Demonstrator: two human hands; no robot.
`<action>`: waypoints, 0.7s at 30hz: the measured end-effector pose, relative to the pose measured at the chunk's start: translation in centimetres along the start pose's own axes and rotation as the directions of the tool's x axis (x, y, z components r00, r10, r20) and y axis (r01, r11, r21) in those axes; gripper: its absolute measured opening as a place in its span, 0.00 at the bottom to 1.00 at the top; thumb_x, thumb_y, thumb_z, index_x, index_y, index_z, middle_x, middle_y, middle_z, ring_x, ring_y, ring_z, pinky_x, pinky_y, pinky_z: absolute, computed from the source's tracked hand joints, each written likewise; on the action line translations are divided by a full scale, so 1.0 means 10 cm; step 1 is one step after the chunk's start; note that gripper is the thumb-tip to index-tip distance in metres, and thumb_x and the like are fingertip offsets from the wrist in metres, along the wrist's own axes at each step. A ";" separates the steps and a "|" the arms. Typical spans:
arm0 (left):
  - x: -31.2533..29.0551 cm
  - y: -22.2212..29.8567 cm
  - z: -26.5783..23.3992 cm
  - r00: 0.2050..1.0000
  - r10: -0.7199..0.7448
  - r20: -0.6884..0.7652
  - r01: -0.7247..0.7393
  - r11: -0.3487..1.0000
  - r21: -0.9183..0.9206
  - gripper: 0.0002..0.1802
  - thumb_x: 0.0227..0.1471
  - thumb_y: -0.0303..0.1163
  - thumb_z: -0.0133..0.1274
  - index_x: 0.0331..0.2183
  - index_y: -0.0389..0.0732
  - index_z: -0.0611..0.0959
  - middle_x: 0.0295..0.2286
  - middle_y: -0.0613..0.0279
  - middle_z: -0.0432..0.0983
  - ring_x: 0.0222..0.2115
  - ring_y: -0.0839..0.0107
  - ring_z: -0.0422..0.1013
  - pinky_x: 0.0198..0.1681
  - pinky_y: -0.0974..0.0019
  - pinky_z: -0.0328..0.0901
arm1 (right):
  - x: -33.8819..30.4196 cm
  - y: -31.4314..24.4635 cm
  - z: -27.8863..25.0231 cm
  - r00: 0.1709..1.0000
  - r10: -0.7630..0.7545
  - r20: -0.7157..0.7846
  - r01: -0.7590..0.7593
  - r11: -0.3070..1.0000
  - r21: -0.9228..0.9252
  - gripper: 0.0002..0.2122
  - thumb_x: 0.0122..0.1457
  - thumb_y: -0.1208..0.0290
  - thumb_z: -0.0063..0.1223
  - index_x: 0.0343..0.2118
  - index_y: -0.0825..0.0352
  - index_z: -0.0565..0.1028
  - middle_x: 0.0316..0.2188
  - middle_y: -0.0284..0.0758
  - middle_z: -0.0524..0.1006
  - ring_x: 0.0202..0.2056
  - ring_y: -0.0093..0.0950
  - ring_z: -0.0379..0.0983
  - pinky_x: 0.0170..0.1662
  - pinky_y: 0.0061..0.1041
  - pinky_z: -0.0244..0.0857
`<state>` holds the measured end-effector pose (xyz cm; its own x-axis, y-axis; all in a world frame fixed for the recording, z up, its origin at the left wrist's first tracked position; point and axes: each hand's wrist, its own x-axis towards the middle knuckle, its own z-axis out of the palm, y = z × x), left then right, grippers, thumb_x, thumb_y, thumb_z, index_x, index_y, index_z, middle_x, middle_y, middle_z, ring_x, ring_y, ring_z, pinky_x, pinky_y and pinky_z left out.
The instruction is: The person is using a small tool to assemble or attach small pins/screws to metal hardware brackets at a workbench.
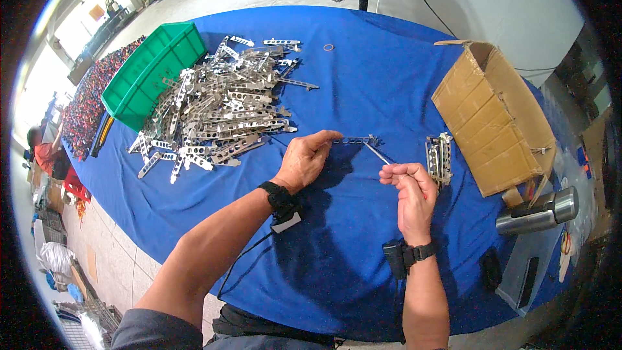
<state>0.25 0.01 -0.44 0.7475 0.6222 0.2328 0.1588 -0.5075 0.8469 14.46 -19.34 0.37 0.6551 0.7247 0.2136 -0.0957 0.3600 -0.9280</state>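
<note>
Near the middle of the blue-covered table, my left hand (304,159) pinches one end of a perforated metal strip (353,140), holding it just above the cloth. My right hand (411,194) grips a thin metal rod-shaped tool (377,153), its tip meeting the strip's right end. What the tip does there is too small to make out. Left of my left hand spreads a large heap of similar metal strips (217,104). A small bundle of strips (439,159) lies side by side just beyond my right hand.
A green plastic bin (152,74) lies tipped behind the heap. At the right lean an open cardboard box (495,120) and a steel flask (538,210). A rubber band (328,47) rests on the blue cloth (382,78). Another person (48,152) is at the far left.
</note>
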 end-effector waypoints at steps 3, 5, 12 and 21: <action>0.00 -0.01 0.01 1.000 -0.007 -0.002 0.007 1.000 -0.011 0.12 0.61 0.26 0.45 0.44 0.38 0.81 0.17 0.70 0.63 0.20 0.81 0.58 0.23 0.70 0.58 | 0.00 0.01 0.03 1.000 -0.016 -0.020 0.017 0.999 0.032 0.07 0.63 0.80 0.42 0.35 0.71 0.75 0.37 0.42 0.80 0.38 0.30 0.78 0.44 0.31 0.73; 0.00 -0.03 0.02 1.000 -0.018 -0.004 0.018 1.000 -0.016 0.12 0.61 0.26 0.45 0.44 0.39 0.81 0.17 0.70 0.63 0.20 0.82 0.58 0.23 0.70 0.58 | 0.00 0.01 0.05 0.999 -0.021 -0.044 0.023 0.999 0.036 0.08 0.63 0.80 0.41 0.34 0.71 0.75 0.37 0.42 0.80 0.37 0.30 0.78 0.44 0.31 0.73; 0.00 0.05 0.00 1.000 -0.030 -0.004 0.030 0.999 0.032 0.11 0.59 0.28 0.48 0.42 0.42 0.82 0.20 0.49 0.73 0.21 0.59 0.71 0.30 0.61 0.67 | -0.01 -0.01 0.01 1.000 0.003 -0.015 -0.002 0.999 0.041 0.08 0.62 0.81 0.40 0.35 0.71 0.75 0.37 0.43 0.80 0.38 0.31 0.78 0.44 0.32 0.73; 0.00 0.03 0.01 1.000 0.012 -0.013 -0.012 1.000 0.004 0.13 0.60 0.24 0.45 0.44 0.39 0.81 0.18 0.66 0.64 0.21 0.79 0.59 0.25 0.69 0.60 | 0.00 -0.02 0.03 1.000 -0.016 -0.008 0.017 0.998 0.060 0.08 0.62 0.80 0.41 0.35 0.71 0.75 0.36 0.42 0.80 0.38 0.31 0.78 0.44 0.32 0.73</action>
<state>0.42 -0.18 -0.29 0.7408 0.6237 0.2493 0.1521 -0.5173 0.8422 14.22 -19.22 0.65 0.6624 0.7141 0.2264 -0.1291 0.4065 -0.9045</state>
